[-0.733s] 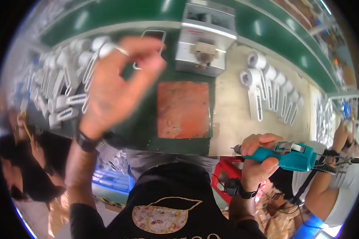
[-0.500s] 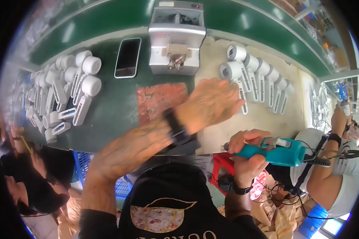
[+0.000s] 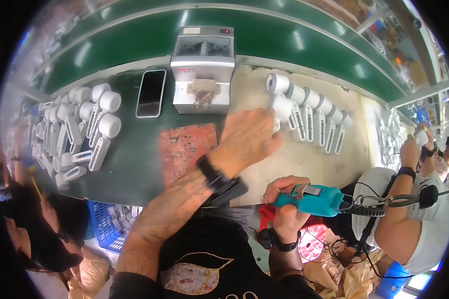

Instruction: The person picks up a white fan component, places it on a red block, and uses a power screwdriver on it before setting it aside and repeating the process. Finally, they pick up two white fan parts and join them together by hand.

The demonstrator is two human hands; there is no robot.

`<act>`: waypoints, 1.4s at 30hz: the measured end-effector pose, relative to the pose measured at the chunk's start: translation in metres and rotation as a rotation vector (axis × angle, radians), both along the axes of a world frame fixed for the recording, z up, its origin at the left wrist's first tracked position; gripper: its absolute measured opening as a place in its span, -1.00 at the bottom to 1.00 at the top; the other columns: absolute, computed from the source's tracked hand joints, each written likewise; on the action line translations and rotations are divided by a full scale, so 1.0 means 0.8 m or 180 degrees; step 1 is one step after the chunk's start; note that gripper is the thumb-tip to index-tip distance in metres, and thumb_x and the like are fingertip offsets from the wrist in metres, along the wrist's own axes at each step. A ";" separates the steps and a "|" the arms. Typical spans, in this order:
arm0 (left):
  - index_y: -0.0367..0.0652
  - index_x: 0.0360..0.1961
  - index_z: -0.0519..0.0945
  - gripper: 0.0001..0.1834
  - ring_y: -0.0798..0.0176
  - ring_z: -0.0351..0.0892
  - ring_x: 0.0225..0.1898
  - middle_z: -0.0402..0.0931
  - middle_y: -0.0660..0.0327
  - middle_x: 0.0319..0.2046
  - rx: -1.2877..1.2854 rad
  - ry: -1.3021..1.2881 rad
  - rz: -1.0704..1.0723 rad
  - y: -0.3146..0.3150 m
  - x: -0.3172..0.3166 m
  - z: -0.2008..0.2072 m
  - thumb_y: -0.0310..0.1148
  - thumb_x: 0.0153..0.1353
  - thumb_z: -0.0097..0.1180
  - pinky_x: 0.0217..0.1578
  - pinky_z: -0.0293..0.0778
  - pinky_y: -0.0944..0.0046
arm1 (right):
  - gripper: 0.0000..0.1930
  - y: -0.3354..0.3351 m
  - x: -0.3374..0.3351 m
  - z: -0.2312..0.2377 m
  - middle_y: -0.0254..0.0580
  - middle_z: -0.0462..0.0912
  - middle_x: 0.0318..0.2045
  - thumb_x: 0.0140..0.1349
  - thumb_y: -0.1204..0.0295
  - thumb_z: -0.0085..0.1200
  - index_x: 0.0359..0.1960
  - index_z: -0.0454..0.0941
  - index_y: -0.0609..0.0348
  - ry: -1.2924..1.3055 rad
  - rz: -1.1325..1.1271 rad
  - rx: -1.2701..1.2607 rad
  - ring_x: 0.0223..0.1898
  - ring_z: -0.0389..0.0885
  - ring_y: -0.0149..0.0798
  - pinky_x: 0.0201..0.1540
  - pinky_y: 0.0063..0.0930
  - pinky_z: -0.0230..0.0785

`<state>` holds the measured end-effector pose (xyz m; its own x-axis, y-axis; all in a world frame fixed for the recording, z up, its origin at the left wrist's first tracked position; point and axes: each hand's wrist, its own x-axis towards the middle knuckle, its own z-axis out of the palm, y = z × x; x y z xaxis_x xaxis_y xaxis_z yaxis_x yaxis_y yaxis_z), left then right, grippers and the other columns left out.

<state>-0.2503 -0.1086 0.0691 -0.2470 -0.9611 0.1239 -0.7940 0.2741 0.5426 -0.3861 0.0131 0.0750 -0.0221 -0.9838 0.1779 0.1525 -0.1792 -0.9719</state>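
Note:
My left hand (image 3: 249,137) reaches across to the near row of white handheld devices. Its fingers, mostly hidden behind the hand's back, appear closed round the handle of a white round-headed device (image 3: 283,107), which is blurred. More such devices (image 3: 310,97) stand beside it in a slanting row, with round heads at the far end and long slotted handles toward me. My right hand (image 3: 288,204) grips a teal electric screwdriver (image 3: 314,200) at the table's front edge. The tool lies sideways, its cord trailing right and its lever on top.
A grey machine (image 3: 202,74) stands at the back, with a phone (image 3: 151,93) to its left. A red worn mat (image 3: 187,152) lies centrally. Several more white devices (image 3: 75,117) are heaped at left. A black flat object (image 3: 229,193) is under my left wrist. Co-workers sit on both sides.
The view has shifted, so the table things sit lower and further left. The white device by my left hand has turned, its handle now covered by the hand. My right hand keeps the screwdriver.

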 end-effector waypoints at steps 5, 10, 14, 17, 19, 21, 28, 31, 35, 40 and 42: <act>-0.20 -0.25 0.56 -0.69 -0.02 0.54 -0.27 0.48 0.12 -0.28 -0.0685 0.0440 -0.0391 0.055 0.083 0.028 -0.24 0.03 0.26 -0.29 0.47 0.00 | -0.25 -0.008 0.017 0.006 -0.21 0.46 -0.54 0.11 -0.24 0.24 -0.14 0.38 0.31 0.0094 0.0041 -0.0019 -0.53 0.49 -0.30 -0.47 -0.48 0.33; -0.19 -0.21 0.57 -0.67 -0.02 0.57 -0.18 0.50 0.10 -0.18 -0.0774 0.0505 -0.0593 0.082 0.147 -0.005 -0.32 -0.02 0.30 -0.12 0.49 0.02 | -0.30 -0.023 0.035 0.005 -0.23 0.44 -0.54 0.16 -0.25 0.17 -0.19 0.36 0.25 0.0245 0.0092 -0.0118 -0.54 0.45 -0.32 -0.48 -0.46 0.31; -0.17 -0.31 0.62 -0.76 0.00 0.61 -0.18 0.56 0.18 -0.27 -0.0914 0.0892 -0.0431 0.091 0.159 -0.028 -0.36 -0.03 0.33 -0.16 0.53 0.07 | -0.29 -0.044 0.069 0.033 -0.28 0.36 -0.60 0.19 -0.29 0.08 -0.17 0.37 0.25 -0.0228 0.0221 -0.0219 -0.58 0.37 -0.34 -0.52 -0.43 0.24; -0.17 -0.30 0.62 -0.75 -0.04 0.61 -0.20 0.55 0.15 -0.27 -0.1118 0.0948 -0.0502 0.090 0.164 -0.035 -0.37 -0.04 0.34 -0.16 0.53 0.03 | -0.28 -0.066 0.094 0.040 -0.29 0.37 -0.61 0.22 -0.28 0.05 -0.10 0.39 0.27 -0.0357 0.0399 -0.0419 -0.58 0.37 -0.34 -0.51 -0.42 0.24; -0.19 -0.28 0.60 -0.75 -0.04 0.59 -0.24 0.54 0.14 -0.30 -0.1525 0.0947 -0.0533 0.082 0.169 -0.034 -0.37 -0.01 0.32 -0.16 0.52 0.05 | -0.27 -0.081 0.115 0.040 -0.29 0.38 -0.60 0.23 -0.27 0.05 -0.04 0.40 0.28 -0.0298 0.0459 -0.0560 -0.57 0.38 -0.33 -0.50 -0.41 0.26; -0.19 -0.25 0.61 -0.75 -0.02 0.58 -0.21 0.55 0.14 -0.27 -0.1247 0.0977 -0.0537 0.077 0.178 -0.032 -0.37 0.02 0.31 -0.14 0.52 0.05 | -0.26 -0.096 0.130 0.037 -0.27 0.40 -0.59 0.23 -0.27 0.05 -0.02 0.40 0.28 -0.0188 0.0441 -0.0740 -0.55 0.40 -0.32 -0.49 -0.41 0.27; -0.17 -0.02 0.56 -0.62 0.01 0.49 -0.02 0.50 0.10 -0.07 -0.1088 0.0520 -0.0630 0.085 0.180 -0.039 -0.24 0.17 0.24 0.02 0.43 0.05 | -0.53 -0.184 0.173 0.047 -0.26 0.47 -0.56 0.46 0.06 -0.05 -0.04 0.44 0.34 0.0089 0.0392 -0.1166 -0.50 0.46 -0.36 -0.42 -0.47 0.32; -0.09 0.01 0.59 -0.56 0.07 0.49 -0.07 0.52 0.18 -0.08 -0.1191 0.0711 -0.0621 0.087 0.183 -0.048 -0.12 0.17 0.28 0.02 0.42 0.05 | -0.67 -0.206 0.189 0.044 -0.28 0.53 -0.56 0.49 0.23 -0.10 -0.10 0.46 0.31 0.0373 0.0457 -0.1211 -0.50 0.51 -0.41 -0.42 -0.51 0.34; -0.07 0.03 0.60 -0.55 0.10 0.48 -0.08 0.53 0.21 -0.09 -0.0917 0.0633 -0.0479 0.083 0.188 -0.049 -0.12 0.15 0.31 -0.01 0.41 0.08 | -0.76 -0.218 0.203 0.024 -0.28 0.54 -0.57 0.46 0.29 -0.04 -0.19 0.45 0.25 0.0335 0.0468 -0.1226 -0.51 0.52 -0.40 -0.41 -0.52 0.36; -0.05 0.04 0.60 -0.52 0.12 0.48 -0.08 0.54 0.23 -0.09 -0.0882 0.0714 -0.0448 0.083 0.189 -0.049 -0.14 0.10 0.34 -0.03 0.41 0.10 | -0.76 -0.205 0.203 0.026 -0.29 0.51 -0.60 0.46 0.28 -0.03 -0.20 0.45 0.25 0.0304 0.0567 -0.0959 -0.55 0.51 -0.39 -0.43 -0.50 0.36; -0.04 0.03 0.60 -0.51 0.12 0.48 -0.09 0.54 0.25 -0.09 -0.0778 0.0695 -0.0311 0.085 0.195 -0.051 -0.15 0.07 0.37 -0.03 0.41 0.10 | -0.75 -0.188 0.199 0.034 -0.30 0.51 -0.60 0.46 0.27 -0.02 -0.19 0.45 0.25 0.0423 0.0583 -0.0822 -0.55 0.51 -0.39 -0.45 -0.50 0.36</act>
